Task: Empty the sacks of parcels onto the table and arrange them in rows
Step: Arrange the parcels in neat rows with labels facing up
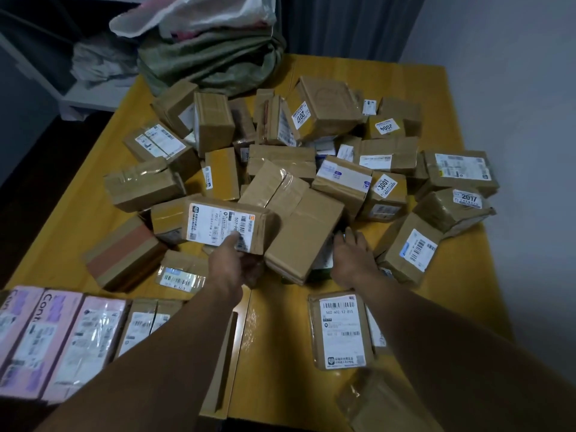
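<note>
Yellow table (274, 332), parcel heap (280, 169) central, open margin along right edge.

a parcel sorting room: labelled boxes (327, 110) heaped on a table (274, 332)

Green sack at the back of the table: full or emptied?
Looks emptied: the green sack lies slumped in loose folds, and boxes are heaped on the table before it. What remains inside cannot be told.

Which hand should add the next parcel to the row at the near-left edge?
Left. The left hand grips the labelled parcel, and the row lies on its side. The right hand lies open at the pile.
</note>
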